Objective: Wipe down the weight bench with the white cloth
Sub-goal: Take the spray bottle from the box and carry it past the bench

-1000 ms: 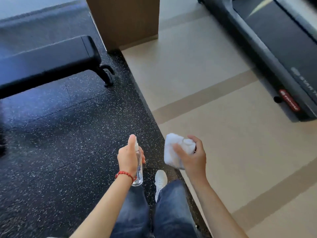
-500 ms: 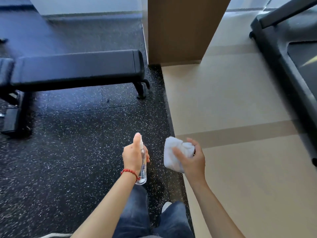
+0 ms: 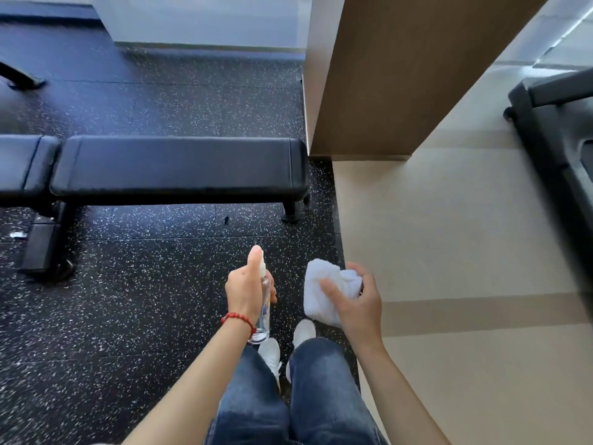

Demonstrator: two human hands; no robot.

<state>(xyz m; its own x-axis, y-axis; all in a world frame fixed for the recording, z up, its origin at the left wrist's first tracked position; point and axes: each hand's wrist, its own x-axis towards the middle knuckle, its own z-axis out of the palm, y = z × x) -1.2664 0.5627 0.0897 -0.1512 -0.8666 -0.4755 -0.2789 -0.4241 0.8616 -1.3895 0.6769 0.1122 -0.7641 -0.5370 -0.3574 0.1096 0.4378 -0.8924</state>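
The black padded weight bench [image 3: 179, 165] stands crosswise ahead of me on the speckled rubber floor, with a second pad section [image 3: 22, 165] at its left end. My left hand [image 3: 245, 292] grips a clear spray bottle [image 3: 263, 311] upright, index finger resting on its nozzle. My right hand [image 3: 356, 300] holds the bunched white cloth [image 3: 324, 290]. Both hands hover at waist height, well short of the bench.
A brown pillar [image 3: 401, 75] rises just right of the bench end. A treadmill [image 3: 558, 130] sits on the beige floor at far right. The bench's frame and foot [image 3: 45, 248] stand at left. My jeans and white shoes [image 3: 303, 332] are below.
The view has turned left and moved closer, so the bench now lies straight ahead and larger. My hands keep the same hold on bottle and cloth.
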